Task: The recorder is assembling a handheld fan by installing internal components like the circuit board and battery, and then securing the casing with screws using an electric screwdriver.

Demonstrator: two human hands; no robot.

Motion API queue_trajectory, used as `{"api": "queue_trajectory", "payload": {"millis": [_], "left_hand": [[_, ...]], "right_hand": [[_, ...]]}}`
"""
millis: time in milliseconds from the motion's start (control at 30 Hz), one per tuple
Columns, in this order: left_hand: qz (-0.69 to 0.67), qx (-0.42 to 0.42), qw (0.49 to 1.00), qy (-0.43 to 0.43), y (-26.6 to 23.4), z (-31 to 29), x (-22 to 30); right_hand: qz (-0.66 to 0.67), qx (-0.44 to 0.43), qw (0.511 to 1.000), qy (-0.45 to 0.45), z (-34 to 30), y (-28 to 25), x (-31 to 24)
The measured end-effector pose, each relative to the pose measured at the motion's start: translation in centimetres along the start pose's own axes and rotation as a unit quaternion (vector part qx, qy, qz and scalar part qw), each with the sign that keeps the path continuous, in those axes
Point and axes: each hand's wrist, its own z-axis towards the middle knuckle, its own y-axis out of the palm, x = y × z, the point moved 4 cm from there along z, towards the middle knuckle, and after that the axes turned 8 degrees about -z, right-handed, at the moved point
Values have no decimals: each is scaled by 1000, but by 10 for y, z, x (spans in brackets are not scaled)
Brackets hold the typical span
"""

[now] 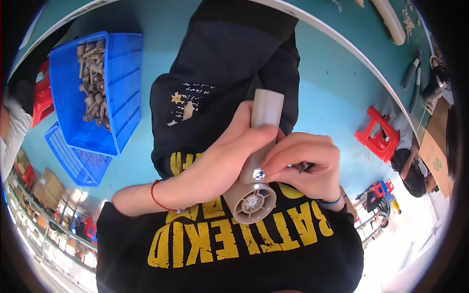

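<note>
A beige plastic tubular housing, shaped somewhat like a hair dryer body, is held slanted in front of my black clothing. Its wider end faces me, with a round spoked opening and a hub in the middle. My left hand, with a red string at the wrist, is wrapped round the tube. My right hand has its fingers pinched together against the tube's side. Beside those fingertips is a small cutout with white and blue showing. Something small and dark pokes out of my right hand; its kind is unclear.
To the left, a blue crate holds many small beige plastic parts, with a blue mesh basket against it. A red stool stands at the right. On the bench lie pliers and another beige piece. People sit further off.
</note>
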Motion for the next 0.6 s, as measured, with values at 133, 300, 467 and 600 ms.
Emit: {"api": "queue_trajectory", "payload": {"millis": [133, 300, 467, 600], "left_hand": [[28, 11, 998, -48, -10, -3, -18], [29, -21, 998, -43, -3, -16, -9], [128, -60, 983, -120, -13, -28, -14], [134, -79, 980, -127, -16, -31, -11]], "right_hand": [[10, 25, 999, 33, -16, 10, 12], [27, 54, 997, 39, -27, 13, 15], [4, 49, 998, 37, -24, 19, 11], [27, 58, 996, 58, -23, 24, 12]]}}
